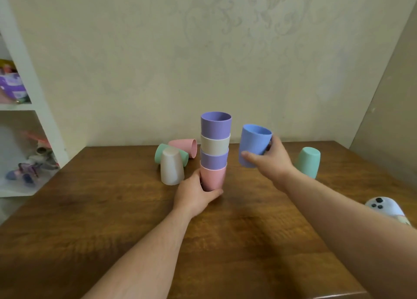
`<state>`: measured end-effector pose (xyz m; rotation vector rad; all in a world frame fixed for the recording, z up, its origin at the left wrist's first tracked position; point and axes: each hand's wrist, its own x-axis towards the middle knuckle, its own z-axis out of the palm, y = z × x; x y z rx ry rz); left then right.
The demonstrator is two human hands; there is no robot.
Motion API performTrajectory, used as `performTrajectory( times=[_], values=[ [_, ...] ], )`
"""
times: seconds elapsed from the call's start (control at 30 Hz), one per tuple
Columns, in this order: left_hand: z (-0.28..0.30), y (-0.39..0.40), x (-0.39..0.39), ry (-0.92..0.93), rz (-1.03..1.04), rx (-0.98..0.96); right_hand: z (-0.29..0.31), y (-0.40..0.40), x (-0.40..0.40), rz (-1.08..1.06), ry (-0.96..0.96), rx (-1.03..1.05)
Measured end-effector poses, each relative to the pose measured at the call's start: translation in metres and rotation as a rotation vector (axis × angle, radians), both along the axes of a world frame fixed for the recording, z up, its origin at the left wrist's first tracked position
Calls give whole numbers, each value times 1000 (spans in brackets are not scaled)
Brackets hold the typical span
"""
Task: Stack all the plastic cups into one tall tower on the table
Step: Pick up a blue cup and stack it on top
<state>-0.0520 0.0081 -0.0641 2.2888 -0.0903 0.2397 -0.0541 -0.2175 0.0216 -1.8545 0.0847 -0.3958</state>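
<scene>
four nested cups form the tower; the left hand grips its pink base. right of the tower, the right hand holds a blue cup aloft.

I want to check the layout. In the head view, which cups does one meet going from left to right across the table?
Beige cup upside down → stacked tower held at its base by left hand → blue cup in right hand → teal cup upside down.
</scene>
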Motion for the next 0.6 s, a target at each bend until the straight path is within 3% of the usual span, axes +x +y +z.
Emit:
performTrajectory(
  times=[0.17, 0.3, 0.6],
  values=[
    [0, 3, 2, 36, -43, -14, 88, 22, 2, 31, -184, 75],
    [-1, 5, 1, 47, -72, -26, 126, 56, -1, 84, -269, 87],
    [-2, 6, 2, 22, -59, 30, 103, 92, 5, 153, -169, 8]
  ],
)
